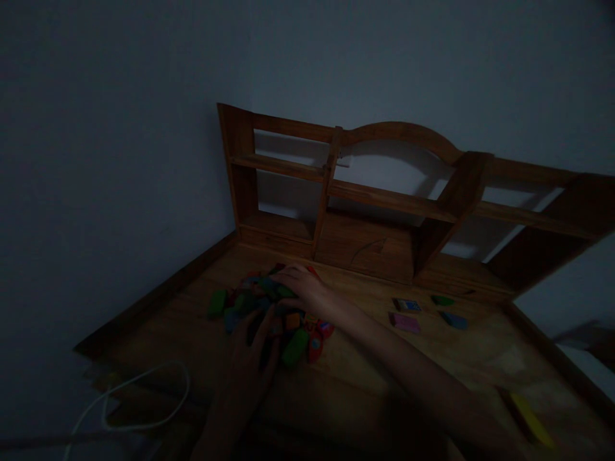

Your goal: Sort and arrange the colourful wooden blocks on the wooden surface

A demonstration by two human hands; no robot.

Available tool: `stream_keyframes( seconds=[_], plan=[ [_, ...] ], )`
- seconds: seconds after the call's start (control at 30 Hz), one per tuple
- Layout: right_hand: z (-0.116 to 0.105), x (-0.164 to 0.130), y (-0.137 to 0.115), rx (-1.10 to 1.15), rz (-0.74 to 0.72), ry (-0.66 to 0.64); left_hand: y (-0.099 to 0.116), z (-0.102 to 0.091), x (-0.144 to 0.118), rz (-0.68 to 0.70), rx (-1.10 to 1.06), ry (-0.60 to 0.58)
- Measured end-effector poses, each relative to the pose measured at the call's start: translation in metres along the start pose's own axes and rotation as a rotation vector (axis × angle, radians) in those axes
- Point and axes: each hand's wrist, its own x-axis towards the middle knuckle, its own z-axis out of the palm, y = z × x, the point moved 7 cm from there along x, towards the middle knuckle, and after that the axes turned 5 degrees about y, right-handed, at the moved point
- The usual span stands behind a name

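Note:
A pile of coloured toy blocks (pixel 245 301) lies on the wooden desk top, with green, blue, red and orange pieces mixed together. My right hand (pixel 302 287) reaches across the pile from the right, fingers stretched out over the blocks at its back. At the near side, my left hand (pixel 252 352) has its fingers apart against the pile's edge. A green block (pixel 295 347) and a red piece (pixel 315 346) lie just right of the left hand, below an orange block (pixel 293 321). In the dim light, blocks under the palms are hidden.
Right of the pile lie a pink block (pixel 406 322), a blue block (pixel 454 320), a green block (pixel 442 299) and a small patterned block (pixel 407 305). A yellow block (pixel 531 419) sits near right. Behind rises a wooden shelf (pixel 368 243); a white cable (pixel 144 426) loops at left.

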Motion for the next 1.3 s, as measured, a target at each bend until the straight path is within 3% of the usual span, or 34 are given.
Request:
stream_keyframes(
  seconds=[0.57, 0.9, 1.0, 1.1, 1.23, 1.3],
  plan=[
    [-0.002, -0.056, -0.014, -0.027, -0.022, -0.134, -0.002, 0.005, -0.002, 0.045, 0.059, -0.005],
    [-0.022, -0.096, -0.026, -0.075, 0.052, -0.159, -0.001, 0.004, -0.001, 0.049, 0.061, -0.004],
    [-0.043, -0.107, -0.024, -0.072, 0.098, -0.091, -0.004, 0.006, -0.002, 0.020, 0.070, -0.018],
    [-0.080, -0.128, -0.004, -0.157, 0.213, 0.017, -0.005, 0.007, -0.002, 0.025, 0.069, -0.012],
    [-0.138, -0.189, 0.052, -0.384, 0.459, 0.123, -0.005, 0.008, -0.002, 0.036, 0.084, -0.003],
    [-0.156, -0.228, 0.084, -0.435, 0.582, 0.110, -0.006, 0.008, -0.001, 0.043, 0.083, -0.007]
  ],
)
